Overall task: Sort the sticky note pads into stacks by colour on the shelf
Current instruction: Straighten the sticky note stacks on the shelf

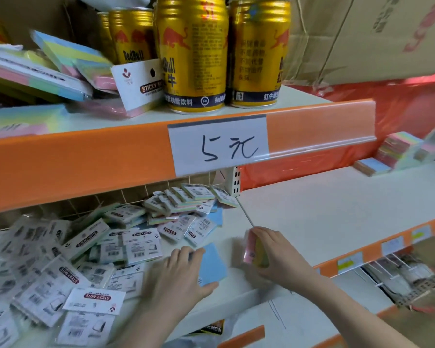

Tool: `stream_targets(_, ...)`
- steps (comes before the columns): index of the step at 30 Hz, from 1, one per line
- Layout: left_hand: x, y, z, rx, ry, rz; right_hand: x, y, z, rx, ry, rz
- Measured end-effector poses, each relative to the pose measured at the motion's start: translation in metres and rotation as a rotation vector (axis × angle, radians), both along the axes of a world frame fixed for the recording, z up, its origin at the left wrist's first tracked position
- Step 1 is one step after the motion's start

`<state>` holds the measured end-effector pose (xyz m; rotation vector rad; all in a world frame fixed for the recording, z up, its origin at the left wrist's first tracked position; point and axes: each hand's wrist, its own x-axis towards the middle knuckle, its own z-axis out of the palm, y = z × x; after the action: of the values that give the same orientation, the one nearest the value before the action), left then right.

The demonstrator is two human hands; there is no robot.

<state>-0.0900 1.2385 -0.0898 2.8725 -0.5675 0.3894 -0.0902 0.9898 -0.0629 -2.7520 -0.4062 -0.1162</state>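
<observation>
Nearest to us, our left hand (180,275) lies on the white shelf (312,222), fingers curled over the near-left edge of a blue pad (212,266) and thumb at its lower corner, so it holds that pad. The pad lies flat, turned like a diamond, one corner pointing up and away toward the back of the shelf. Just to its right, our right hand (274,252) grips a pink-and-yellow pad (253,251) that stands on edge, its long axis running near to far, pink face to the left, fingers wrapped over the top. To the left sprawls a loose pile of wrapped pads (86,252), labels facing many ways. Well apart, at the far right of the shelf, stands a stack of pads (392,149) with a blue-topped one (372,167) beside it. Above, gold cans (194,54) stand on the orange-edged upper shelf (86,156) with a price tag (219,144).
</observation>
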Motion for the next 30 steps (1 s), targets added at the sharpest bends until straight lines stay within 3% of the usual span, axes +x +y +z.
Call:
stream_targets(13, 0.021, -0.118, 0.037, 0.02, -0.147, -0.125, -0.036, -0.105, 0.036, 0.009, -0.18, -0.222)
stream_targets(30, 0.006, -0.377, 0.05, -0.049, -0.204, -0.334, -0.101, -0.353, 0.04, -0.077, -0.179, -0.375)
